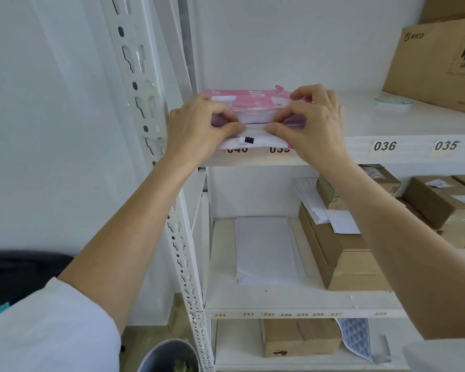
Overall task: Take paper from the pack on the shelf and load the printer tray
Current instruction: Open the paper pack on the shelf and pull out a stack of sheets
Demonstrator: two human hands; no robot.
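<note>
A pink and white paper pack (253,102) lies on the upper white shelf (387,135), at its left end. Its wrapper is torn open at the near end and white sheets (254,118) show there. My left hand (196,130) pinches the near left part of the pack's open end. My right hand (312,122) pinches the near right part, thumb below and fingers on top. The thumbs almost meet at the middle. A white wrapper flap with a black mark (249,140) hangs over the shelf edge. No printer is in view.
A perforated white upright (145,108) stands left of the pack. A large cardboard box (440,65) sits at the upper right. The shelf below holds loose white sheets (269,251) and brown boxes (344,251). A grey bin (169,355) stands on the floor.
</note>
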